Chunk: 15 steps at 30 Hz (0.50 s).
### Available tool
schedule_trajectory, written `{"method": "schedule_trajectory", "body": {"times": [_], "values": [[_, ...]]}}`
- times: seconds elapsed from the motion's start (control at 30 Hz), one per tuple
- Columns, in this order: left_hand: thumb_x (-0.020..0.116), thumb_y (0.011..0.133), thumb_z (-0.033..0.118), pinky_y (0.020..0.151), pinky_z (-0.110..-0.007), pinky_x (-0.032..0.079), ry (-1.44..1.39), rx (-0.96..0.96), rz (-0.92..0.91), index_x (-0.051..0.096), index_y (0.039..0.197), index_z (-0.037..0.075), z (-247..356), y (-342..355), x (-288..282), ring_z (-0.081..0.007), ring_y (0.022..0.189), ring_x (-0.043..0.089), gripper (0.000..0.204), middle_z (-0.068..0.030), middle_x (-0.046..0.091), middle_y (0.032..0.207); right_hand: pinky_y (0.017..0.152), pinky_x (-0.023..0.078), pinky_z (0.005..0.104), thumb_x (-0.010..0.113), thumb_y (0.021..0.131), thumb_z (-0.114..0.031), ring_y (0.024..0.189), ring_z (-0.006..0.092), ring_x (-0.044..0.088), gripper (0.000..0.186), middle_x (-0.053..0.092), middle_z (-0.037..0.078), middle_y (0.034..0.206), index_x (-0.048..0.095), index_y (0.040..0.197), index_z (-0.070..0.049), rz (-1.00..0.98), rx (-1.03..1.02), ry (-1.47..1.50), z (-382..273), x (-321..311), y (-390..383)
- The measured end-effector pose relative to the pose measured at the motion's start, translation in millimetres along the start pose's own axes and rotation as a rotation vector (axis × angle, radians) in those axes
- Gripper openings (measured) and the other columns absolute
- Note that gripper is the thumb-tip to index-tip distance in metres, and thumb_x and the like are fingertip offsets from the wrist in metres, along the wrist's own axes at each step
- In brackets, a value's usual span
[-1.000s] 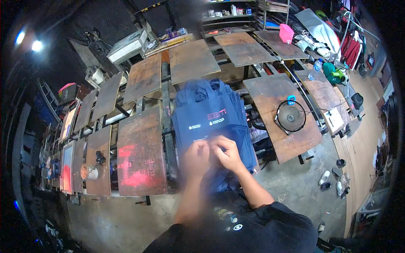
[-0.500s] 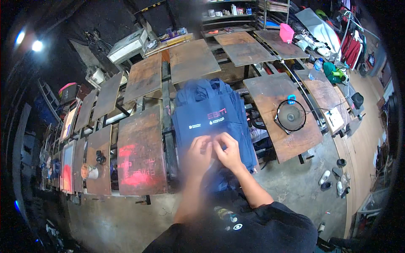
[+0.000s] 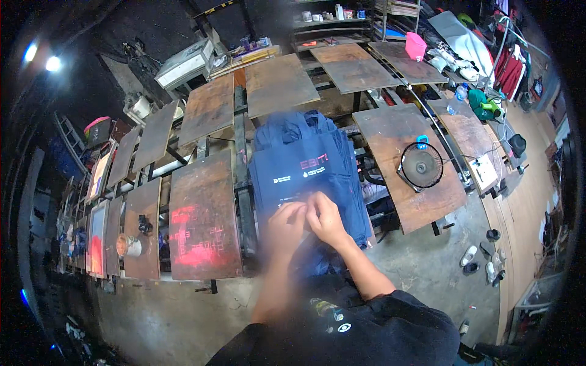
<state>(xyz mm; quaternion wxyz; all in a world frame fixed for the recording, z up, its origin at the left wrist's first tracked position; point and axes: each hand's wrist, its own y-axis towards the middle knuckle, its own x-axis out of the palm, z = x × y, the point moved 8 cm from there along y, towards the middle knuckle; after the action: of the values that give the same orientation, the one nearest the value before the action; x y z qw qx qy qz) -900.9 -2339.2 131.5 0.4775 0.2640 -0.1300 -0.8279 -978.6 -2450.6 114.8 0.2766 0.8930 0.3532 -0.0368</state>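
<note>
A thick stack of navy blue tote bags (image 3: pixel 305 161) lies in front of me, its handles bunched at the far end and small white and red print on the top bag. Over the near half of the stack, my left hand (image 3: pixel 285 222) and my right hand (image 3: pixel 325 218) meet with fingers curled and fingertips close together. Whatever they pinch, if anything, is too small or hidden to make out. A blurred patch covers part of my left hand and forearm.
Rows of brown boards (image 3: pixel 204 213) on metal frames surround the stack. A round black fan (image 3: pixel 421 166) sits on the right board. Further off are a pink bucket (image 3: pixel 415 47), a water bottle (image 3: pixel 456 99) and a whitish tub (image 3: pixel 129 246). Shoes (image 3: pixel 469 254) lie on the floor at right.
My left hand has shifted slightly down and left, and a small gap shows between the hands. The bag stack stays in place.
</note>
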Motion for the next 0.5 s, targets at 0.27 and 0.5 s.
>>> {"method": "schedule_trajectory", "body": {"times": [0.27, 0.5], "values": [[0.067, 0.087, 0.001, 0.071, -0.027, 0.05, -0.022, -0.052, -0.028, 0.071, 0.092, -0.004, -8, -2, 1, -0.0137, 0.077, 0.064, 0.008, -0.0087, 0.07, 0.084, 0.061, 0.047, 0.038, 0.059, 0.085, -0.004, 0.064, 0.0282, 0.057, 0.01, 0.057, 0.018, 0.076, 0.051, 0.087, 0.001, 0.026, 0.073, 0.063, 3, 1, -2], [0.065, 0.094, 0.007, 0.069, -0.021, 0.048, -0.191, -0.276, 0.031, 0.068, 0.095, -0.003, -47, -10, 9, -0.0045, 0.078, 0.058, 0.01, -0.0006, 0.066, 0.088, 0.066, 0.051, 0.0348, 0.06, 0.087, -0.005, 0.071, 0.0256, 0.064, 0.009, 0.063, 0.017, 0.079, 0.057, 0.091, 0.002, 0.047, 0.174, 0.143, 14, 5, -2]]}}
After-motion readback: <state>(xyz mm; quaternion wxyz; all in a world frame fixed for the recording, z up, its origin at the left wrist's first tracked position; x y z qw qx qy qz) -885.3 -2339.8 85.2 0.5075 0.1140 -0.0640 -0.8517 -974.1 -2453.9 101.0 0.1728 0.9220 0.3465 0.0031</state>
